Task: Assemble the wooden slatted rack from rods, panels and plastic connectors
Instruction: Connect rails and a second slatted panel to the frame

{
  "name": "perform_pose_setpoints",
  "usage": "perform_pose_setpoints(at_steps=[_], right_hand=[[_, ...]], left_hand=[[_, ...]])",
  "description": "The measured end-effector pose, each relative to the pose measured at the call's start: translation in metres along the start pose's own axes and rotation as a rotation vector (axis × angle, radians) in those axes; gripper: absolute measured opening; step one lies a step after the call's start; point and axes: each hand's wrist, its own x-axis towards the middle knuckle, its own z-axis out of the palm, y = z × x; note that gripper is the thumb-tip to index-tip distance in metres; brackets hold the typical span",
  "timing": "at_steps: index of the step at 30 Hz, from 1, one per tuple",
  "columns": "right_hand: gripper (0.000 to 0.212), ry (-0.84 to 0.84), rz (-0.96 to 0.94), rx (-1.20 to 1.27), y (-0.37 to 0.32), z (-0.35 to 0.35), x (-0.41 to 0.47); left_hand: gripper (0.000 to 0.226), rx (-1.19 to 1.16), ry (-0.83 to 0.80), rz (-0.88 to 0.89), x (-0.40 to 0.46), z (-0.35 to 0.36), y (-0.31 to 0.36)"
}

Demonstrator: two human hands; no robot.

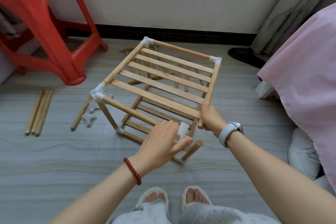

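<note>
a half-built wooden rack (156,85) stands on the tiled floor (54,160), at the centre of the view. its upper slatted panel (163,78) is framed by rods, with white plastic connectors at the 12, 2 and 9 o'clock corners. the corner at 5 o'clock is open. the person's right hand (211,117) grips the bare end of the right-side rod (211,85) there. the left hand (163,143) pinches a loose white connector (181,132) just beside it. a lower panel seems fitted beneath. one upright rod (192,150) at 6 o'clock has no cap. spare rods (39,112) lie at 8 o'clock, and spare connectors (90,117) near the rack's left leg, so i judge more tiers remain.
</note>
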Motion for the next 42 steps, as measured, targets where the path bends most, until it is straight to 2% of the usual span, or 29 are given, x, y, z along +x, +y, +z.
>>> perform_pose_setpoints(at_steps=[2,4,5,7,8,10,12,16,19,21,23,25,30,35,42], right_hand=[[0.038,-0.06,0.011,0.09,0.005,-0.002,-0.007],[0.041,-0.044,-0.04,-0.061,0.012,-0.007,-0.015],[0.044,0.023,-0.108,-0.157,0.016,-0.011,-0.018],[0.04,0.21,-0.383,-0.191,0.018,-0.019,-0.034],[0.031,0.222,-0.573,-0.147,0.017,-0.021,-0.045],[0.023,0.071,-0.851,-0.118,0.015,-0.025,-0.066],[0.029,-0.083,-0.944,-0.256,0.018,-0.028,-0.082],[0.037,-0.087,-0.946,-0.527,0.023,-0.036,-0.09],[0.033,-0.035,-0.998,-0.474,0.028,-0.033,-0.09],[0.028,-0.028,-0.917,-0.422,0.033,-0.034,-0.087],[0.024,-0.009,-0.828,-0.394,0.042,-0.036,-0.085],[0.022,0.025,-0.767,-0.405,0.054,-0.036,-0.083],[0.019,0.039,-0.697,-0.326,0.073,-0.028,-0.085],[0.019,0.128,-0.724,-0.293,0.07,-0.021,-0.089],[0.022,0.23,-0.848,-0.438,0.068,-0.023,-0.098]], left_hand=[[0.038,-0.01,-0.02,0.022,0.006,-0.004,-0.003],[0.026,-0.046,-0.031,0.056,0.014,-0.01,-0.003],[0.018,-0.046,-0.049,0.072,0.018,-0.012,-0.004],[0.007,-0.043,-0.093,0.085,0.023,-0.015,-0.003],[0.006,-0.06,-0.102,0.08,0.025,-0.015,-0.002],[0.014,-0.109,-0.092,0.065,0.028,-0.015,0.002],[0.022,-0.19,-0.088,0.048,0.03,-0.016,0.007],[0.022,-0.335,-0.135,0.02,0.028,-0.018,0.014],[0.023,-0.388,-0.13,0.013,0.027,-0.017,0.017],[0.033,-0.256,-0.149,0.027,0.025,-0.015,0.011],[0.042,0.032,-0.234,0.057,0.023,-0.012,-0.001],[0.039,0.187,-0.294,0.067,0.018,-0.007,-0.01],[0.022,0.056,-0.051,0.098,0.017,0.001,-0.013],[0.023,0.057,-0.013,0.105,0.019,0.007,-0.006],[0.025,0.043,0.019,0.081,0.025,0.011,0.001]])
